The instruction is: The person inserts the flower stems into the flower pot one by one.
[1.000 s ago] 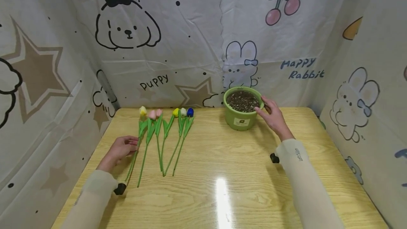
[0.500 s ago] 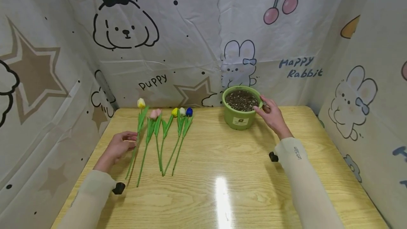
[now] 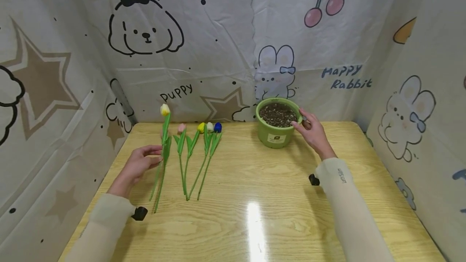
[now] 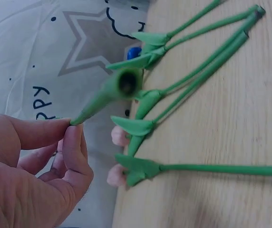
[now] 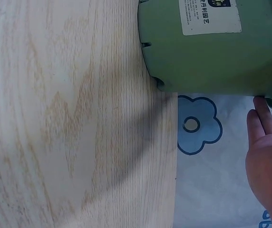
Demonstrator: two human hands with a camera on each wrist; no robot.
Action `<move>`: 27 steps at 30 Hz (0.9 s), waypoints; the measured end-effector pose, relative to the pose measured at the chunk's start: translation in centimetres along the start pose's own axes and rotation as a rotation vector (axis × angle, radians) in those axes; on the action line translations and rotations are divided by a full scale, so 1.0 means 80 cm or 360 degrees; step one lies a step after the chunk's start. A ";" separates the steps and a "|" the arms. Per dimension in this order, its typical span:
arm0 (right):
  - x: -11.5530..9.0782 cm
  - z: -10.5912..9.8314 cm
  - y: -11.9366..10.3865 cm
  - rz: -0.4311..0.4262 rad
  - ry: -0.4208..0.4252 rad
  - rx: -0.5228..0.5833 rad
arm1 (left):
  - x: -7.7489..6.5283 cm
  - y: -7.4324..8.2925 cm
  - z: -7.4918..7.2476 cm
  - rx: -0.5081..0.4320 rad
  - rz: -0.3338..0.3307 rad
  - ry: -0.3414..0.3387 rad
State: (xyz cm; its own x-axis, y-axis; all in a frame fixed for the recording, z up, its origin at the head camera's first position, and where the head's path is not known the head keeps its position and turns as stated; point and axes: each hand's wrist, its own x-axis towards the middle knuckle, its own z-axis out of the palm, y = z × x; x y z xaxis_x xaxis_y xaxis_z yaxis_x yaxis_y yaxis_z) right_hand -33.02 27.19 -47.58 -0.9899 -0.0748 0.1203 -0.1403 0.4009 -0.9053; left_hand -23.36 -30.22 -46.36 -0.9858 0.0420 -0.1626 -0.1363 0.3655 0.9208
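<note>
My left hand (image 3: 136,165) pinches the green stem of a pale yellow artificial tulip (image 3: 165,110) between thumb and fingers. In the left wrist view the cut end of that stem (image 4: 98,99) points toward the camera, raised off the table. Behind it in the head view, one pink tulip is mostly hidden; the left wrist view shows its pink bloom (image 4: 116,175). At the back right stands a green flower pot (image 3: 275,140) filled with dark soil (image 3: 278,115). My right hand (image 3: 314,136) holds the pot's right rim, thumb on top and fingers against the outside.
Right of the held tulip lie a pink tulip (image 3: 181,128), a yellow one (image 3: 201,127), a white one (image 3: 209,127) and a blue one (image 3: 217,127), stems toward me. A printed cloth (image 3: 225,68) walls the wooden table (image 3: 218,229) at the back and sides.
My left hand has lifted the pale yellow tulip off the table and shifted it slightly right, over the nearest pink tulip. The right hand and the pot have stayed in place.
</note>
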 end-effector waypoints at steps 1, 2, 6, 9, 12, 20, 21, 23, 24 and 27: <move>0.000 -0.001 0.000 -0.0001 -0.0001 0.0008 | 0.001 0.002 0.001 -0.0008 0.0009 -0.0001; 0.000 -0.001 0.000 -0.0003 -0.0004 0.0010 | 0.001 0.004 0.003 -0.0013 0.0015 0.0001; 0.000 -0.003 0.001 -0.0004 -0.0005 0.0011 | 0.003 0.015 0.011 -0.0027 0.0047 0.0001; -0.001 -0.003 0.002 -0.0003 0.0000 0.0010 | 0.004 0.026 0.019 -0.0054 0.0082 -0.0020; -0.002 -0.003 0.000 -0.0002 0.0004 0.0008 | 0.008 0.035 0.029 -0.0102 0.0113 -0.0036; -0.002 -0.001 -0.001 -0.0014 0.0005 0.0008 | 0.025 0.055 0.062 -0.0167 0.0185 -0.0057; -0.002 -0.001 -0.001 -0.0012 0.0006 0.0008 | 0.028 0.057 0.066 -0.0176 0.0195 -0.0062; -0.002 0.001 0.000 -0.0008 0.0003 0.0007 | 0.032 0.060 0.073 -0.0201 0.0210 -0.0070; -0.003 0.001 0.000 -0.0010 -0.0001 0.0009 | 0.033 0.062 0.076 -0.0219 0.0218 -0.0071; -0.004 0.002 0.000 -0.0022 -0.0004 0.0009 | 0.039 0.069 0.087 -0.0276 0.0249 -0.0060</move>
State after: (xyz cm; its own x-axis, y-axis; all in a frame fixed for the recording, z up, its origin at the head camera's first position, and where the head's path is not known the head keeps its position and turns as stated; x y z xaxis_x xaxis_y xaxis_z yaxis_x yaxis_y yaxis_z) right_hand -32.69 27.06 -47.65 -0.9879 -0.0826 0.1315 -0.1536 0.3946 -0.9059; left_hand -26.48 -21.62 -44.26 -0.9923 0.1212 -0.0234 -0.0003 0.1871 0.9823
